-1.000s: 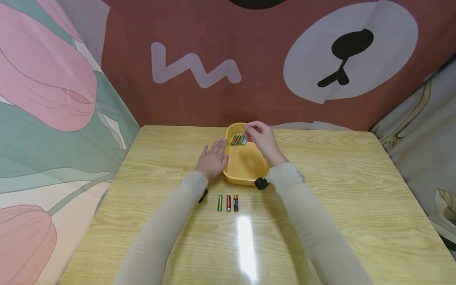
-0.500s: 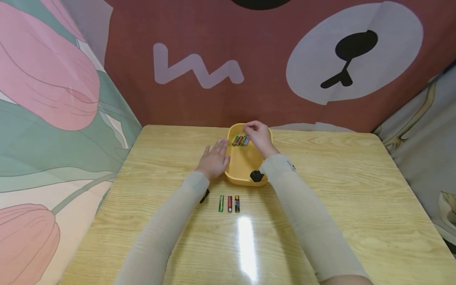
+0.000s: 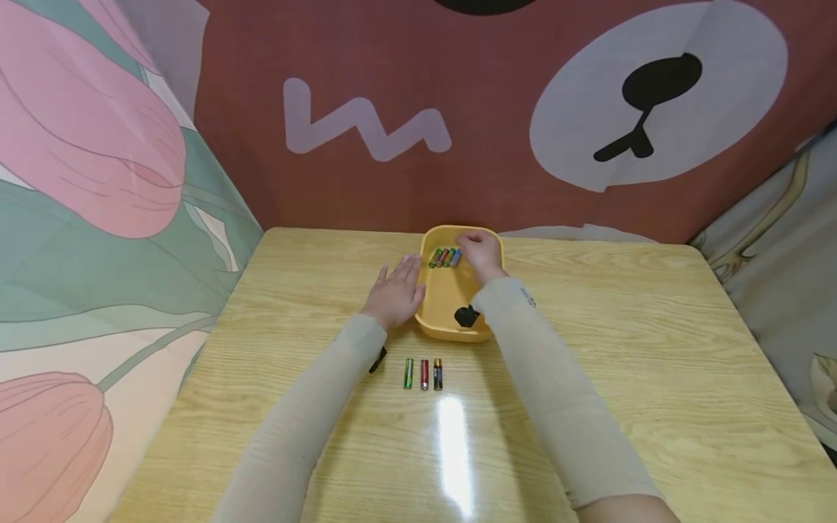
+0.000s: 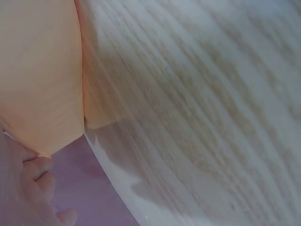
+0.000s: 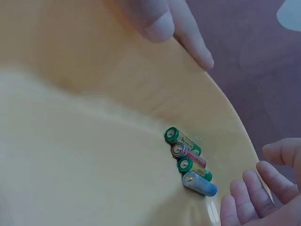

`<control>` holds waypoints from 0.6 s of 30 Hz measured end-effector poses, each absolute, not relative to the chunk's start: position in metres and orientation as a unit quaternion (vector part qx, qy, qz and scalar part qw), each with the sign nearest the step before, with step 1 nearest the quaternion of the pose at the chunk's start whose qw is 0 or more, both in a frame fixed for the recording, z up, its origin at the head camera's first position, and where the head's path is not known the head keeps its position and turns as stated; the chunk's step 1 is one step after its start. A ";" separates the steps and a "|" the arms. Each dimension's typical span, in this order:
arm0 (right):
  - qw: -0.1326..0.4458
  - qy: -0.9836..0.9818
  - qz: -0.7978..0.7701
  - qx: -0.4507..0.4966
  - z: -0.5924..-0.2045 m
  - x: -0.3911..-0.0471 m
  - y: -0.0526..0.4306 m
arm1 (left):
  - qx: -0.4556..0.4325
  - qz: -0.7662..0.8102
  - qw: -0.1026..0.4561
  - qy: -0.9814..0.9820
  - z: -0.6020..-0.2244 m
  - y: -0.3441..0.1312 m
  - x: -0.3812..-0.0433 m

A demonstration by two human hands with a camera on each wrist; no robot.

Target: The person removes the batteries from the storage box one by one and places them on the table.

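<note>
A yellow tray [image 3: 451,298] stands at the table's back edge. At its far end several batteries lie side by side: green ones, a red one [image 5: 189,154] and a blue one [image 5: 200,183]. My left hand [image 3: 395,294] rests along the tray's left side with its fingers straight; its thumb and a finger [image 5: 193,35] show at the rim in the right wrist view. Over the tray's far right corner is my right hand [image 3: 482,254], its loosely bent fingers beside the blue battery, apart from it and holding nothing.
On the wooden table [image 3: 294,290], in front of the tray, a green battery [image 3: 408,373], a red battery [image 3: 424,374] and a black battery [image 3: 437,374] lie in a row. A printed cloth [image 3: 353,189] hangs behind the table.
My right fingers have drawn slightly away from the blue battery, which now shows more fully. The right forearm has swung a little left. My left hand keeps its place at the tray.
</note>
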State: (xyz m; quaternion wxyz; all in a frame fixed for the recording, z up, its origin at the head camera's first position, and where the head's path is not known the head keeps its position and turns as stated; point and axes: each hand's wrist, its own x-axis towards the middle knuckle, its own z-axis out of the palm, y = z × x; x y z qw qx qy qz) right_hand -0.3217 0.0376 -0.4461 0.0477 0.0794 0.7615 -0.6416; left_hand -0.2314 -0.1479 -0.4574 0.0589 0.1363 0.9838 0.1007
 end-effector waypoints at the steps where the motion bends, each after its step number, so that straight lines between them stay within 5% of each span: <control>1: 0.048 0.760 -0.643 0.085 -0.447 -0.322 0.037 | 0.136 0.099 0.059 0.984 -0.458 -0.148 -0.231; 18: 0.066 0.759 -0.637 0.115 -0.465 -0.324 0.039 | 0.143 0.101 0.052 0.983 -0.460 -0.148 -0.233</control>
